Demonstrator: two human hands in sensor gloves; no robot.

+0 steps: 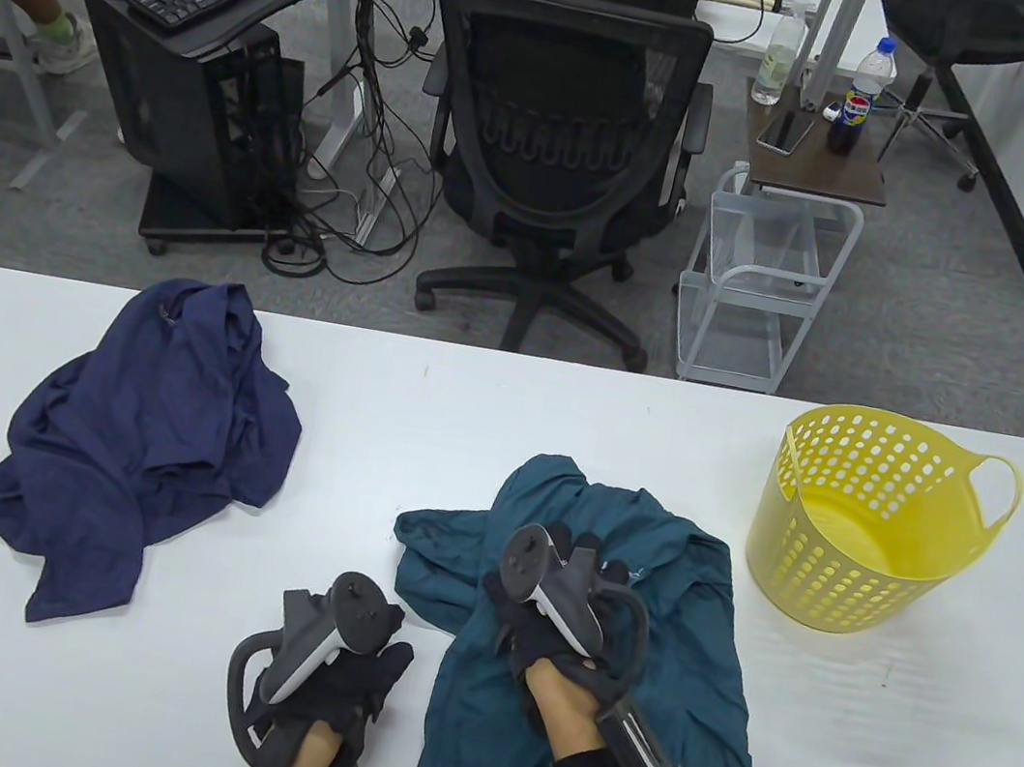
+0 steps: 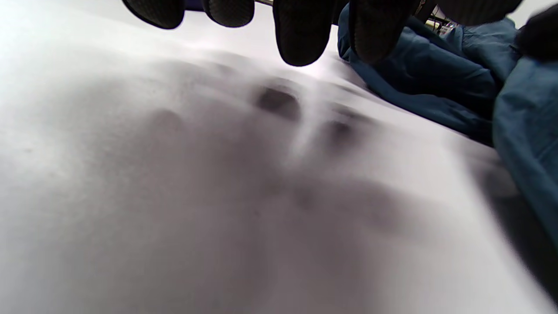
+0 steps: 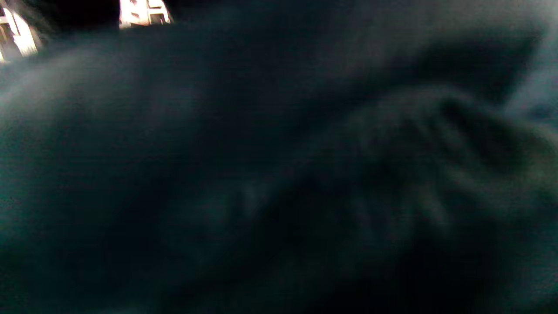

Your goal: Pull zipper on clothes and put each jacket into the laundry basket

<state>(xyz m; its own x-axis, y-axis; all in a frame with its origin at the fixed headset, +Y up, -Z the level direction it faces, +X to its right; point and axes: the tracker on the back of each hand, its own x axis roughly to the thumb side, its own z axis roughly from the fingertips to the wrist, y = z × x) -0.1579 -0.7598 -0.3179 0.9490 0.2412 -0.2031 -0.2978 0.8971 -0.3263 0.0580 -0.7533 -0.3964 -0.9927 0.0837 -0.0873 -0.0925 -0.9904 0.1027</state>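
Nearest the near edge of the desk [image 1: 486, 419], the left hand [image 1: 337, 668] hovers low over bare surface just left of the teal jacket [image 1: 683, 648], fingers [image 2: 301, 35] hanging relaxed and holding nothing, probably waiting to steady the cloth. The right hand [image 1: 558, 607] lies on the crumpled teal jacket, likely feeling for the zipper; its fingers are hidden, so I cannot tell whether it grips the fabric, and the right wrist view shows only dark blur. The navy jacket [image 1: 149, 441] lies bunched toward the desk's left edge, untouched. The yellow laundry basket [image 1: 871, 522] stands upright near the far right corner, with no jacket visible inside.
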